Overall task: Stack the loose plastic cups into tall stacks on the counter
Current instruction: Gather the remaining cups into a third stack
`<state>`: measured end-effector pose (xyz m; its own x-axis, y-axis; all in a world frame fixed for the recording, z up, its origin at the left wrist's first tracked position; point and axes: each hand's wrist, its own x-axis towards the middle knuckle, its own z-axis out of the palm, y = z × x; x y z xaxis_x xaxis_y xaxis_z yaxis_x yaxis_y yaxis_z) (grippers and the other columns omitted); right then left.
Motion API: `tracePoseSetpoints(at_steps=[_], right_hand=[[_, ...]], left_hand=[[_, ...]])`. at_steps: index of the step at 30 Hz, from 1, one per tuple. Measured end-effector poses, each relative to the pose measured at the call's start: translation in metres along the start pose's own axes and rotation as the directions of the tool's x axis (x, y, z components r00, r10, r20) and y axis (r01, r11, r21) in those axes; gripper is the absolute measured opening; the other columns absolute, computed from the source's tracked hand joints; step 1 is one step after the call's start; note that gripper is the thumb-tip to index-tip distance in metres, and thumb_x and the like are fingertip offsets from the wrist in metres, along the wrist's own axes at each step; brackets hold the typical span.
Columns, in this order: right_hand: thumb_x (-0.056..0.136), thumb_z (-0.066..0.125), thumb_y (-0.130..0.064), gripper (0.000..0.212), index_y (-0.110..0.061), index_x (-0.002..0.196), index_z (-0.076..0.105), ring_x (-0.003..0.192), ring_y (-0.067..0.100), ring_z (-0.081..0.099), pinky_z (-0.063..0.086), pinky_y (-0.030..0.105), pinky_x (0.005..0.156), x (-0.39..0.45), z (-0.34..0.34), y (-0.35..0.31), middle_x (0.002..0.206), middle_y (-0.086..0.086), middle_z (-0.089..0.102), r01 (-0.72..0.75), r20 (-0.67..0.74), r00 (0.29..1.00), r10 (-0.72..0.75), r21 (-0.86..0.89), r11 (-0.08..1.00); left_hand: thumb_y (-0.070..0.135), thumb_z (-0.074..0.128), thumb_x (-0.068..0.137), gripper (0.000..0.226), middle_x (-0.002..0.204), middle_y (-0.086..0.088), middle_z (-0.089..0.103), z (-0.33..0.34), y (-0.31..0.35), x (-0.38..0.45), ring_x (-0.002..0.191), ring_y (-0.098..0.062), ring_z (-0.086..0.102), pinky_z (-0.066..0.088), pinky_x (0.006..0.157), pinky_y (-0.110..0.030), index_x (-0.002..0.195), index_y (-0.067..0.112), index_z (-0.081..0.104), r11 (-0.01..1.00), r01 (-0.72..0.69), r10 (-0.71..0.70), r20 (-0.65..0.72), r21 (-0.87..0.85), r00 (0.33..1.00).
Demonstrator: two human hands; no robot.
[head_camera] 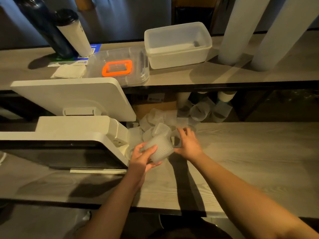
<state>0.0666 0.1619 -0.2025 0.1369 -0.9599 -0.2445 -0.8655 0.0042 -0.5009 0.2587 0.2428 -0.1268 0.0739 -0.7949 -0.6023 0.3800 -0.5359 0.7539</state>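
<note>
Head cam: left hand (144, 156) grip clamps ribbed translucent cup (159, 149); right hand (188, 144) prob. pinches another cup's rim.

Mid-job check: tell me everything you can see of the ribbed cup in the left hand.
The translucent, frosted ribbed plastic cup has fine vertical ridges along its wall. It lies tilted, held above the grey wood-grain counter. The left hand grips its lower end, fingers curled round it. Its wider end points toward the right hand, which touches its rim. Loose clear cups are piled just behind.
</note>
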Motion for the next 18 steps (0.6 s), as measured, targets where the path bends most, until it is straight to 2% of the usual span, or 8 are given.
tracePoseSetpoints(at_steps=[4,9,13,18], right_hand=[[0.078,0.079,-0.045,0.095,-0.023,0.154,0.026,0.129,0.028,0.039,0.042,0.041,0.107,0.002,0.005,-0.004,0.140,0.009,0.040,0.015,0.001,1.000,-0.015,-0.040,0.999],[0.079,0.077,-0.039,0.077,-0.018,0.144,0.041,0.130,0.027,0.038,0.039,0.039,0.110,-0.006,0.000,0.003,0.137,0.008,0.036,-0.032,0.058,0.998,0.030,0.032,0.999],[0.076,0.079,-0.034,0.078,-0.018,0.143,0.042,0.131,0.024,0.041,0.041,0.037,0.110,-0.019,-0.011,0.017,0.142,0.005,0.042,-0.100,0.099,0.991,0.089,0.107,0.989],[0.080,0.075,-0.038,0.079,-0.020,0.147,0.037,0.131,0.026,0.041,0.041,0.041,0.108,-0.039,-0.025,0.039,0.145,0.006,0.046,-0.185,0.142,0.975,0.172,0.086,0.979]], left_hand=[[0.033,0.083,0.065,0.079,0.134,-0.017,0.053,-0.004,0.001,0.004,0.116,-0.035,0.060,0.057,0.089,-0.052,0.134,0.014,0.049,1.000,0.027,-0.027,-0.011,0.017,1.000],[0.034,0.081,0.065,0.077,0.135,-0.016,0.051,-0.001,0.003,0.004,0.118,-0.035,0.058,0.057,0.090,-0.050,0.133,0.016,0.049,0.999,0.038,-0.038,0.003,0.030,0.999],[0.033,0.080,0.067,0.077,0.134,-0.014,0.051,0.003,0.000,0.004,0.117,-0.034,0.058,0.057,0.090,-0.048,0.135,0.018,0.047,0.999,0.042,-0.042,0.012,0.032,0.999],[0.027,0.077,0.067,0.071,0.129,-0.013,0.053,0.016,0.000,0.005,0.115,-0.032,0.058,0.056,0.091,-0.050,0.131,0.019,0.048,0.997,0.069,-0.069,0.017,0.021,0.997]])
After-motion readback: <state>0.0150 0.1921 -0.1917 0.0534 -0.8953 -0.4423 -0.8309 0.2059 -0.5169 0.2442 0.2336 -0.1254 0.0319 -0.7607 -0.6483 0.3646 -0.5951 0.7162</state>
